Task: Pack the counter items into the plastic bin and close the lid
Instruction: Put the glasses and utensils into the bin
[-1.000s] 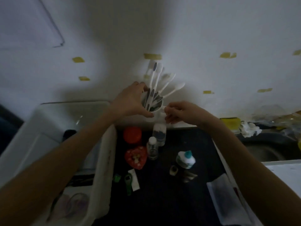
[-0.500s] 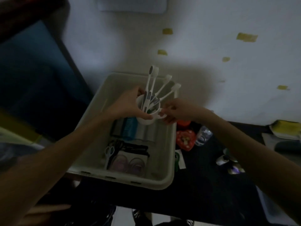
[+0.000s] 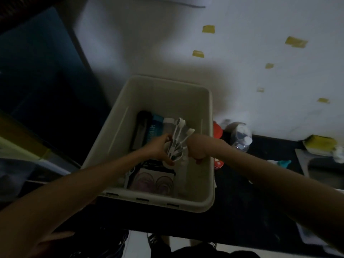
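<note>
Packing step: your left hand [image 3: 158, 148] grips the toothbrush cup [image 3: 174, 157] and your right hand [image 3: 195, 148] pinches its 3 o'clock side, low inside the plastic bin [image 3: 211, 183]; next, likely seat it upright and let go.

Place: a home washing area, dim.
Signs: toothbrushes [image 3: 179, 135] in the bin [image 3: 163, 201]; steel sink [image 3: 327, 174] right of it; dark counter [image 3: 242, 211].

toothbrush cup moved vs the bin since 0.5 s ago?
Yes. The toothbrush cup has gone down from above the bin rim to inside it, gripped by both hands.
</note>
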Demonstrator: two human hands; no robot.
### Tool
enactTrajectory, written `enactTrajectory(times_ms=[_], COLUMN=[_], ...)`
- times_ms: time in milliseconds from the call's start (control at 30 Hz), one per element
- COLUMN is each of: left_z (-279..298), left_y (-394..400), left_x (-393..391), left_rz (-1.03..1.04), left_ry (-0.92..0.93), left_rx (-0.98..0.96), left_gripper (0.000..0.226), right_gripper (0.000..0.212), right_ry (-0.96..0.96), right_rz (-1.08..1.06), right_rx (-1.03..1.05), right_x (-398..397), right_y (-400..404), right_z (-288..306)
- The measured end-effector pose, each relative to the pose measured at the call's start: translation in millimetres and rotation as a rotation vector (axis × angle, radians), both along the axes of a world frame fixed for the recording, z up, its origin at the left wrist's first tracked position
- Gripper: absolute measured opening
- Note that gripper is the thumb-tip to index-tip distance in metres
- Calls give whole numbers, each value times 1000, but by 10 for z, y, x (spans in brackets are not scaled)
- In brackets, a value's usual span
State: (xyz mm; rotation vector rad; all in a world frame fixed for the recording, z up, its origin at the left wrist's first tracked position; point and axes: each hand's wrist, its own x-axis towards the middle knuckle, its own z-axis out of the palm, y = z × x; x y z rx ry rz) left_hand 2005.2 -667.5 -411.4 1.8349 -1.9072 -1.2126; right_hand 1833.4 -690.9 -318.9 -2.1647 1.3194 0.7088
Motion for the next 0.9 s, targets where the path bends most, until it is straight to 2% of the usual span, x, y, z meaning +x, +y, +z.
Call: enactTrajectory(times_ms=[67,167,300,500,900], left_z=[-87,-161,-270,-467,-657], left_y=[-37,-86,-163,-270,-393], left_x=[-17,-40,-30,-79,-162], left_rz=[-51,-139,-309,-479,-616], left_ry=[-22,-30,-56,-76,-116], left_rx=[1,-10,-3,-48,6], left_gripper=[92,99,93,89,95], right_gripper=[18,19,27,23,25], right_ry=[39,53,-35,-182,-284], right_rz=[51,79,64,-31,-91], right_rx=[26,181,259,185,140], right_x=[-30,-97,-238,-363,-462], right_y=[66,128,168,109,42], right_z=[68,287,556,633,607])
